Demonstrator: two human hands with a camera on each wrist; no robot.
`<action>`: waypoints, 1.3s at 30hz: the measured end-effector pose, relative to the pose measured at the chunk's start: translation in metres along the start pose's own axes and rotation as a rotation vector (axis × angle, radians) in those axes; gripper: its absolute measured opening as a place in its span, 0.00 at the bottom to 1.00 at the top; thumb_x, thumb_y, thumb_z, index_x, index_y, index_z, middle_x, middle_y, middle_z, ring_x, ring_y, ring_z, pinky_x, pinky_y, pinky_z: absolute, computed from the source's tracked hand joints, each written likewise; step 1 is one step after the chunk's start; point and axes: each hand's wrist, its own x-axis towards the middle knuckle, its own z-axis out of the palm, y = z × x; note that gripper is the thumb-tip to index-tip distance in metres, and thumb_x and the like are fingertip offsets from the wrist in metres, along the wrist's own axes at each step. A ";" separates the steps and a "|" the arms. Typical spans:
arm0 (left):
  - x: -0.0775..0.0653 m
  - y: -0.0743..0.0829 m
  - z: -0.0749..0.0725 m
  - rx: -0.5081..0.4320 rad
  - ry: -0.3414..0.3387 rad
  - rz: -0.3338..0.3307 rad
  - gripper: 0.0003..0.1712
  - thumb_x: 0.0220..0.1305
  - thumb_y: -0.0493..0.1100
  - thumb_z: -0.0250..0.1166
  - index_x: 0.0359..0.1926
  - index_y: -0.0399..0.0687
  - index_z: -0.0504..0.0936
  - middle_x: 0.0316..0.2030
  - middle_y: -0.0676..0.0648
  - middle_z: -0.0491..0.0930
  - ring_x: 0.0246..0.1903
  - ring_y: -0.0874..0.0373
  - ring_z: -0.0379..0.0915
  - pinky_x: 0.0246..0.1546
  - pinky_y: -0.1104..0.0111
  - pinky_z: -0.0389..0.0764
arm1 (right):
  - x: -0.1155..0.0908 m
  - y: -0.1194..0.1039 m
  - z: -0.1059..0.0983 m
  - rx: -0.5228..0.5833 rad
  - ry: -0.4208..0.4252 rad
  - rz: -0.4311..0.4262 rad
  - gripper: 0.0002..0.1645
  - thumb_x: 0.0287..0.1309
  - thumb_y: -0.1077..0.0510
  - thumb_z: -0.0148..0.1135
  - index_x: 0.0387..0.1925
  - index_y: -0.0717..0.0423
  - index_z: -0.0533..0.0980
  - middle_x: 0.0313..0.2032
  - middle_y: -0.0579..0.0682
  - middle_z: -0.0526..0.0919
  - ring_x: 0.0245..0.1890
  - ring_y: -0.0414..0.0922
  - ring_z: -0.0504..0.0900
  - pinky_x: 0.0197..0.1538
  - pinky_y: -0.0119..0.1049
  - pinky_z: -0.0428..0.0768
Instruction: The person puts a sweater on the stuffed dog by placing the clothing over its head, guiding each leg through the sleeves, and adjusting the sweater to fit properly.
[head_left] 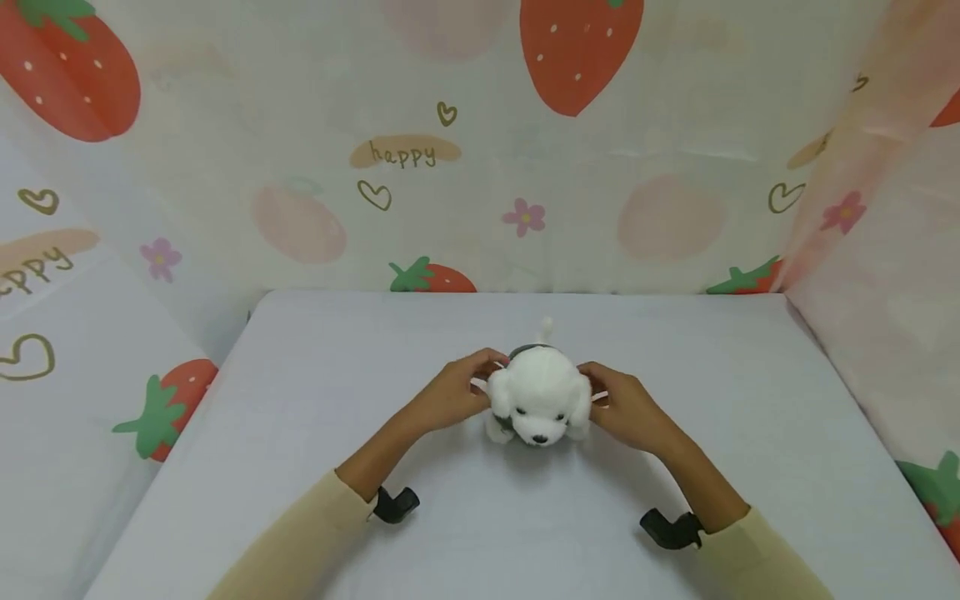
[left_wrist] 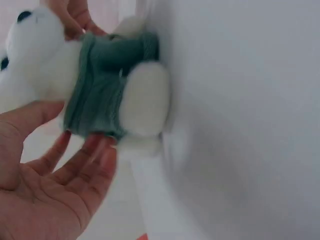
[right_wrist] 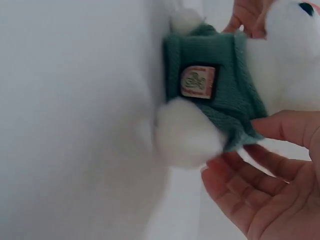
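Observation:
A white plush dog (head_left: pixel 542 392) with dark eyes and a black nose faces me at the middle of the table. My left hand (head_left: pixel 452 393) holds its side on the left, and my right hand (head_left: pixel 626 408) holds the opposite side. The dog wears a green knitted sweater (left_wrist: pixel 97 85), seen in both wrist views. In the left wrist view the thumb lies on the dog's front, with the fingers at its side. A patch (right_wrist: pixel 198 81) shows on the sweater in the right wrist view, where thumb and fingers pinch the sweater's edge. The dog's feet are close against the tabletop.
The white tabletop (head_left: pixel 337 358) spreads around the dog. Behind it and at both sides hang cloth walls (head_left: pixel 480 217) printed with strawberries, hearts and flowers. A black wrist mount (head_left: pixel 396 505) sits at the left cuff, and a similar black mount (head_left: pixel 671 529) at the right cuff.

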 end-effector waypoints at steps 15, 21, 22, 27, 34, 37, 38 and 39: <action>0.005 -0.006 0.040 0.076 -0.017 -0.111 0.44 0.49 0.38 0.82 0.60 0.37 0.63 0.51 0.40 0.81 0.49 0.48 0.81 0.50 0.57 0.80 | 0.007 0.005 0.041 -0.093 0.106 -0.025 0.37 0.45 0.66 0.80 0.56 0.68 0.71 0.44 0.58 0.83 0.42 0.52 0.83 0.44 0.47 0.81; 0.009 -0.004 0.040 0.100 -0.039 -0.141 0.42 0.49 0.38 0.82 0.57 0.40 0.63 0.47 0.41 0.82 0.44 0.50 0.81 0.45 0.58 0.81 | 0.005 -0.002 0.042 -0.185 0.137 0.005 0.31 0.43 0.68 0.78 0.50 0.66 0.72 0.30 0.50 0.79 0.27 0.43 0.72 0.30 0.38 0.73; 0.009 -0.004 0.039 0.115 -0.048 -0.151 0.43 0.49 0.39 0.82 0.58 0.41 0.63 0.46 0.41 0.83 0.44 0.50 0.82 0.45 0.58 0.81 | 0.004 -0.003 0.041 -0.221 0.132 0.006 0.30 0.44 0.68 0.78 0.49 0.65 0.73 0.29 0.49 0.80 0.26 0.43 0.71 0.29 0.38 0.72; 0.009 -0.002 0.031 0.203 -0.063 -0.128 0.39 0.48 0.40 0.83 0.56 0.38 0.70 0.44 0.41 0.84 0.42 0.49 0.82 0.42 0.59 0.81 | 0.004 -0.006 0.035 -0.358 0.095 0.032 0.11 0.55 0.61 0.74 0.35 0.56 0.77 0.23 0.45 0.76 0.23 0.41 0.69 0.26 0.35 0.69; 0.006 0.001 0.033 0.289 -0.048 -0.107 0.16 0.50 0.41 0.81 0.35 0.46 0.81 0.35 0.49 0.84 0.34 0.57 0.79 0.37 0.64 0.80 | 0.002 -0.003 0.033 -0.337 0.064 0.117 0.18 0.51 0.62 0.74 0.22 0.52 0.70 0.21 0.44 0.72 0.22 0.41 0.67 0.26 0.35 0.68; 0.005 0.004 0.034 0.352 -0.057 -0.197 0.15 0.52 0.47 0.80 0.32 0.50 0.81 0.30 0.53 0.83 0.29 0.61 0.77 0.31 0.66 0.78 | 0.000 -0.003 0.033 -0.371 0.075 0.136 0.18 0.50 0.60 0.76 0.22 0.52 0.71 0.21 0.45 0.73 0.22 0.42 0.68 0.25 0.36 0.69; 0.004 0.005 0.034 0.372 -0.060 -0.228 0.15 0.53 0.50 0.79 0.32 0.52 0.81 0.29 0.54 0.82 0.28 0.62 0.76 0.29 0.66 0.77 | -0.001 -0.003 0.032 -0.385 0.079 0.141 0.19 0.50 0.59 0.76 0.22 0.52 0.70 0.21 0.45 0.73 0.22 0.42 0.68 0.25 0.36 0.68; 0.003 0.006 0.034 0.394 -0.065 -0.251 0.15 0.53 0.52 0.79 0.31 0.53 0.81 0.28 0.55 0.81 0.27 0.62 0.75 0.28 0.66 0.77 | -0.001 -0.004 0.032 -0.398 0.080 0.149 0.19 0.50 0.58 0.76 0.21 0.51 0.70 0.20 0.45 0.72 0.22 0.42 0.68 0.24 0.36 0.68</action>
